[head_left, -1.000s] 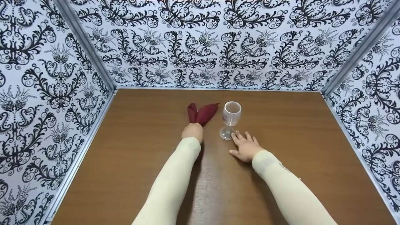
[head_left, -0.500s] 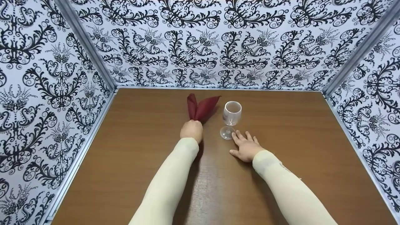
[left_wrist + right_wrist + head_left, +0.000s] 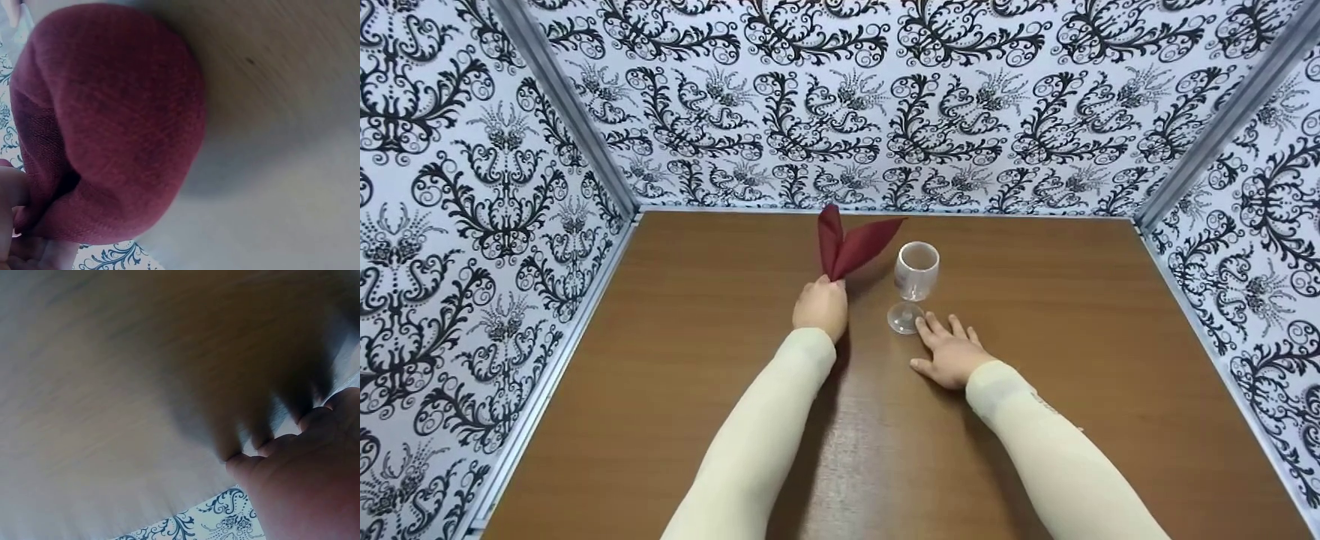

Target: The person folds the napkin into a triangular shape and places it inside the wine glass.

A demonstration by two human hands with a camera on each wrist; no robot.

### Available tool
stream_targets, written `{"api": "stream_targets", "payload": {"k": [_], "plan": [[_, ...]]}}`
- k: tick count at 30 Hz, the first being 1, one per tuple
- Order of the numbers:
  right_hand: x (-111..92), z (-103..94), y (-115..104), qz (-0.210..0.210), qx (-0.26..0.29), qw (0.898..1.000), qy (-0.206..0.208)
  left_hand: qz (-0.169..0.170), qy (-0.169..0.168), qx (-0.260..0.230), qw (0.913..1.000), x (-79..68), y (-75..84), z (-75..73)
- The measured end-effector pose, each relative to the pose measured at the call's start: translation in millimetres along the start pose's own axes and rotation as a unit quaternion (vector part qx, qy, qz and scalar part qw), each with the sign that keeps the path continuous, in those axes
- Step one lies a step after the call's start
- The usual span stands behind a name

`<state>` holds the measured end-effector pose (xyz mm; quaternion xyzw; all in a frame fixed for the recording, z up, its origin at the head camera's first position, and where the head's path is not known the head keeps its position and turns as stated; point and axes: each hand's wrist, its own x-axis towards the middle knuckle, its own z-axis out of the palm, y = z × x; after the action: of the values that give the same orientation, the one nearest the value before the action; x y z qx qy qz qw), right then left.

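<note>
My left hand (image 3: 820,309) grips a dark red cloth napkin (image 3: 861,246) round its gathered middle. Two pointed ends fan out beyond the fingers in the head view, and the left wrist view shows the napkin's rounded, bulging lower part (image 3: 124,118) on the near side of the grip. To the right, a clear stemmed wine glass (image 3: 917,271) stands upright on the table. My right hand (image 3: 951,352) lies palm down with spread fingers, its index fingertip right at the edge of the glass's foot. In the right wrist view its fingers (image 3: 275,447) reach toward the table.
The brown wooden table (image 3: 697,300) carries the glass. Patterned white-and-black walls (image 3: 840,105) with grey metal corner posts (image 3: 566,105) enclose it at the back and both sides.
My left hand has risen slightly with the napkin, whose two points now stand higher and lean a bit to the right. The right hand and the glass have stayed put.
</note>
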<state>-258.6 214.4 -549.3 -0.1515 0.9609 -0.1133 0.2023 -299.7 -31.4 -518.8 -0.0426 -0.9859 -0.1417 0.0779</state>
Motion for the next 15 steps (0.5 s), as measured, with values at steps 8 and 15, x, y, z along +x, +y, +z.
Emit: {"api": "stream_targets", "payload": {"k": [8, 15], "plan": [[0, 0.3, 0, -0.001, -0.002, 1.000, 0.002, 0.048, 0.050, 0.006, 0.9976, 1.4, -1.7, -6.8], [2, 1.7, 2, -0.001, 0.001, 1.000, -0.002, 0.066, 0.080, 0.005, 0.9946, 3.6, 0.5, -14.8]]}}
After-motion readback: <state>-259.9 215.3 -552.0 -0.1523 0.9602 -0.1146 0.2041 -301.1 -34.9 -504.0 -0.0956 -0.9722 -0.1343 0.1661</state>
